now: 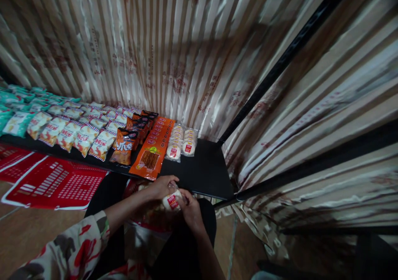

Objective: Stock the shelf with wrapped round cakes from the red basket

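Note:
Between my two hands is a small white snack packet (171,202) with a red label, held over my lap just in front of the shelf edge. My left hand (162,187) grips it from the left and top, fingers closed. Closed around its right side are the fingers of my right hand (190,207). Below the hands, a partly hidden bag with red edges (149,220) rests between my legs. On the black shelf (202,170) ahead stand two rows of matching white packets (189,143), beside a flat orange snack pack (152,151).
Further left on the shelf sit orange-and-black bags (122,145), several white snack bags (82,139) and teal bags (19,122). Red shopping baskets (62,180) are on the floor at left. A black metal post (273,77) rises at right, before a striped curtain (174,44).

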Demonstrator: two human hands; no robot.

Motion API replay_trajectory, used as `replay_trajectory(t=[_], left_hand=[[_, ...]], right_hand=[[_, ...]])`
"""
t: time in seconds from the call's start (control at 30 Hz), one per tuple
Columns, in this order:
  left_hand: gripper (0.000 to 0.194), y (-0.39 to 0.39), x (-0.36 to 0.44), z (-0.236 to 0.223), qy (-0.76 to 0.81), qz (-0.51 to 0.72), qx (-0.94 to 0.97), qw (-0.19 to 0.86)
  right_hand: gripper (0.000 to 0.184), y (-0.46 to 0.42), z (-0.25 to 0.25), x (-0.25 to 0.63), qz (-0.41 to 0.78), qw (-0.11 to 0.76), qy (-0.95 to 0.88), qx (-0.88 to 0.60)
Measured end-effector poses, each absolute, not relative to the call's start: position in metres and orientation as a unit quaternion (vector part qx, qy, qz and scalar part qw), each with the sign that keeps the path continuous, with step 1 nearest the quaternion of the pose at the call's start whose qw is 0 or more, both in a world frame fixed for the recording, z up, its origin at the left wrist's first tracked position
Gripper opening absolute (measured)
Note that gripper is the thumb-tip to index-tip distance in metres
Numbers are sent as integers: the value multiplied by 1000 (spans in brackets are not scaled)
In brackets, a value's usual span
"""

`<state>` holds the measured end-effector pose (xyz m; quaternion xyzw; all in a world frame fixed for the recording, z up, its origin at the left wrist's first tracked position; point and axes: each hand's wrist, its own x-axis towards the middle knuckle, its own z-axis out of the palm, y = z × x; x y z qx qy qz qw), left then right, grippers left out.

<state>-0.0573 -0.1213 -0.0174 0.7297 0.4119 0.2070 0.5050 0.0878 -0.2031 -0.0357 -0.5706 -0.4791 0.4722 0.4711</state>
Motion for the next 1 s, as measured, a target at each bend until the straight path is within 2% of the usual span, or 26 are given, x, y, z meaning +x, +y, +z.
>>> replay_trajectory(t=[0.23, 0.4, 0.5, 0.7, 1.0], left_hand=[[42, -108, -39, -18, 429, 235, 737, 466], [42, -104, -31, -18, 451, 260, 734, 435], [41, -103, -26, -17, 476, 271, 739, 391], [53, -101, -16, -17, 515, 313, 699, 385], [38, -98, 1, -12, 517, 298, 712, 369]], right_hand=[[31, -191, -28, 106, 484, 547, -393, -558], [38, -176, -33, 119, 457, 550, -380, -587], [37, -168, -37, 123, 451, 559, -375, -586], [35, -150, -40, 132, 420, 584, -364, -592], [30, -127, -38, 146, 341, 563, -400, -637]])
